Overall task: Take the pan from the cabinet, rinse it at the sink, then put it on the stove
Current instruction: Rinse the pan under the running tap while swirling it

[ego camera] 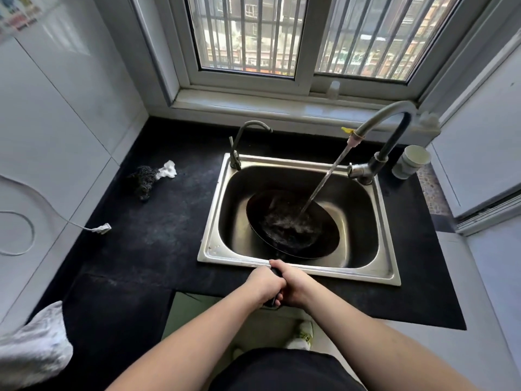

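Head view, item: dark frying pan [293, 224], tilted in the sink [363, 266] just ahead of left hand [263, 285] and right hand [296, 286], both wrapped round its handle; likely rigid, heavy with water, wet-slippery, best held two-handed there.

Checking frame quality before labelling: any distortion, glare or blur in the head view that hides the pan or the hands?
Head view: wide-angle bowing bends the window frame and walls; the barred window is bright, not blown out; soft glare on the steel sink wall; splashing water blurs the black round pan's inside; left hand and right hand are sharp on the handle.
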Available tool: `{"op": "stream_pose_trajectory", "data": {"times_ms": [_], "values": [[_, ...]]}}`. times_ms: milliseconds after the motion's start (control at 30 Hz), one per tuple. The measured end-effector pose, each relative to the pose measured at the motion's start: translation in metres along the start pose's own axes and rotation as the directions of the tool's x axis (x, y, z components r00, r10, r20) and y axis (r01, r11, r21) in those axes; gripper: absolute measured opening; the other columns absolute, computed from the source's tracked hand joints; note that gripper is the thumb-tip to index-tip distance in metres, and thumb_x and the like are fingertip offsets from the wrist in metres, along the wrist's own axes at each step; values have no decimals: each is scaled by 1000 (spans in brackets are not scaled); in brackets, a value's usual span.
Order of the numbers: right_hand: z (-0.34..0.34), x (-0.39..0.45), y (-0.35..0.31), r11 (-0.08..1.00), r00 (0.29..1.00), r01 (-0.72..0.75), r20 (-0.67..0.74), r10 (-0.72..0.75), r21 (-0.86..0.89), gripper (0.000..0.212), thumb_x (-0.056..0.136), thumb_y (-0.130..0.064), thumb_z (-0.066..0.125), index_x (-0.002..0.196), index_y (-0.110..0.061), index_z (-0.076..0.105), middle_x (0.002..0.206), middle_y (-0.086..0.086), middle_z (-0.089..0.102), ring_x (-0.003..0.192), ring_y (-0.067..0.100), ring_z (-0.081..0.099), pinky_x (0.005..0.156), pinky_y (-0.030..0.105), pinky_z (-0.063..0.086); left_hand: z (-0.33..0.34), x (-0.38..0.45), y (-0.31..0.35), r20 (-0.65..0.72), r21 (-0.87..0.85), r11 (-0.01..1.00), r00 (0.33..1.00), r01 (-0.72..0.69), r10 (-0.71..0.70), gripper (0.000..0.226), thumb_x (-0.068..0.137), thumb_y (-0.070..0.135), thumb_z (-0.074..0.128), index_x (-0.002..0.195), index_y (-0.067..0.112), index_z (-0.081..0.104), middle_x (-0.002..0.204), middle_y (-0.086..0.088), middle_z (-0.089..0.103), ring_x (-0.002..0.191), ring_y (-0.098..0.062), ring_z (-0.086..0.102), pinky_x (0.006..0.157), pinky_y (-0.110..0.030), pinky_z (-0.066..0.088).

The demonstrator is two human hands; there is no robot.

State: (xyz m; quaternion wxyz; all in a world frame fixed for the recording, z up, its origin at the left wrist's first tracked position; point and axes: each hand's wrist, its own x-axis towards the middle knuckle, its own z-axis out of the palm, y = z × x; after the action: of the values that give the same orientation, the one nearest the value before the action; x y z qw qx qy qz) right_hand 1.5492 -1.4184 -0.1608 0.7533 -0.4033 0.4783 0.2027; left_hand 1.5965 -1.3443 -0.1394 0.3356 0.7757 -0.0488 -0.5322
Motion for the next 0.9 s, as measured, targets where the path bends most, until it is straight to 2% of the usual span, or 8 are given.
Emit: {"op": "stream_pose_trajectory", "data": {"times_ms": [100,267,400,500,600,767,900], "values": [[-2,1,3,1000,999,30,-15,-30,3,36,96,-36,44,71,-10,42,33,7,41,24,19,36,38,13,31,-1,-4,2,-17,73,997,999,-28,29,21,85,5,46,67,12,53,52,-9,51,40,-18,47,43,-25,45],[-3,2,4,998,996,67,-64,-68,-13,28,94,-30,47,72,-12,45,38,8,41,25,18,36,38,14,33,-2,-6,-1,-28,157,985,997,-68,74,17,83,8,48,68,15,53,51,-8,55,38,-18,51,45,-26,49],[0,3,5,996,992,89,-92,-91,-16,24,91,-26,48,75,-9,47,42,11,43,26,21,39,37,18,35,-3,-8,-1,-22,253,961,993,-109,118,16,82,8,47,72,11,59,51,-6,57,32,-12,51,35,-19,41],[2,4,7,993,988,116,-104,-118,-17,25,91,-25,49,74,-7,50,44,10,45,28,22,42,37,19,33,-5,-10,-4,-37,300,945,988,-129,147,15,80,8,48,79,7,63,52,-6,60,32,-12,52,33,-18,40],[4,7,13,988,979,154,-133,-152,8,26,94,-19,50,72,-6,51,47,7,48,28,20,46,33,16,34,-8,-14,-11,-22,334,926,981,-176,195,15,78,11,48,70,10,60,52,-6,60,32,-14,52,33,-19,41],[15,11,27,984,972,177,-160,-169,36,29,96,-20,53,71,-6,57,49,4,57,40,16,54,38,18,37,-12,-17,-35,-60,285,927,961,-244,272,5,79,18,52,80,18,57,60,-6,64,35,-16,54,34,-21,42],[26,11,39,977,952,203,-223,-211,-59,26,95,-20,55,73,-7,55,62,6,58,57,18,56,52,25,41,-10,-16,-59,-82,196,941,951,-277,297,17,81,20,55,97,21,58,70,-8,67,32,-13,53,33,-25,43]]}}
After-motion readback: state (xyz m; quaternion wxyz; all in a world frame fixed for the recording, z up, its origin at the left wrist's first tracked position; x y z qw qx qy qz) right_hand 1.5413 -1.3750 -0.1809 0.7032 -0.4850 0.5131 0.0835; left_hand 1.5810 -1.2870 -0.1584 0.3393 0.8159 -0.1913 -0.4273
